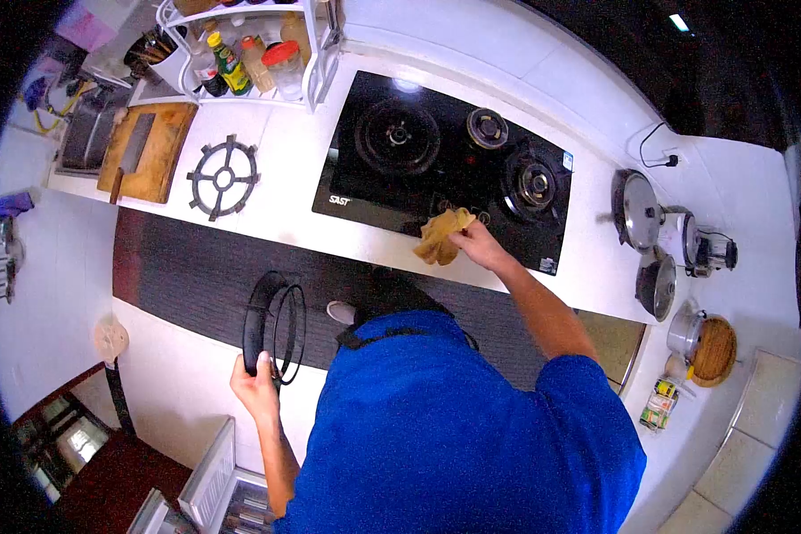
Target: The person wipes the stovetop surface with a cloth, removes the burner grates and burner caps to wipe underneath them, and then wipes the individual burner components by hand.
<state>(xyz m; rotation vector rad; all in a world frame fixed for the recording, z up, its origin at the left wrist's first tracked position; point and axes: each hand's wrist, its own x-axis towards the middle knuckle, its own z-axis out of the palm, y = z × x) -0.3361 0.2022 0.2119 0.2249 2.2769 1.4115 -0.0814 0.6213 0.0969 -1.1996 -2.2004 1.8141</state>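
My left hand [256, 388] grips a black round stove ring [258, 320] by its lower edge, out over the floor mat. The ring is tilted on its side, and a thin wire hoop shows along its right side. In my right hand [479, 244] is a crumpled yellow-brown cloth [440, 237], at the front edge of the black glass gas stove [454, 169]. Behind the cloth, the stove's control knobs are partly covered. A black pan support [224, 178] with spokes lies flat on the white counter, left of the stove.
A white rack [307, 53] of bottles and jars stands behind the counter's left part. Beside the sink [84, 133], a knife [134, 147] rests on a wooden cutting board [165, 151]. Lidded pots [636, 212] line the right side. A dark mat [187, 267] covers the floor.
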